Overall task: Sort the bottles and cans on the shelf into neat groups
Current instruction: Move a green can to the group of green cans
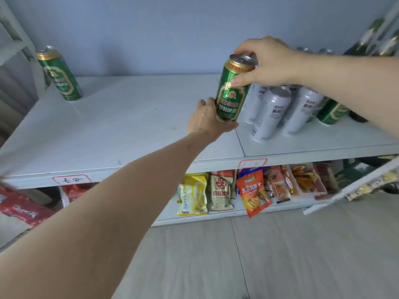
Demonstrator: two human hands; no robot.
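Together both hands grip one green can (232,91): right hand (267,61) topside, left hand (207,119) beneath.

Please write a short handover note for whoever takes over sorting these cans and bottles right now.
Right hand grips the top of a green can; left hand holds its base.
One green can stands alone at the far left of the shelf.
White cans cluster on the right, with another green can and dark bottles behind the right arm.
Done: little.
Left: group the green cans; tidy the rest.
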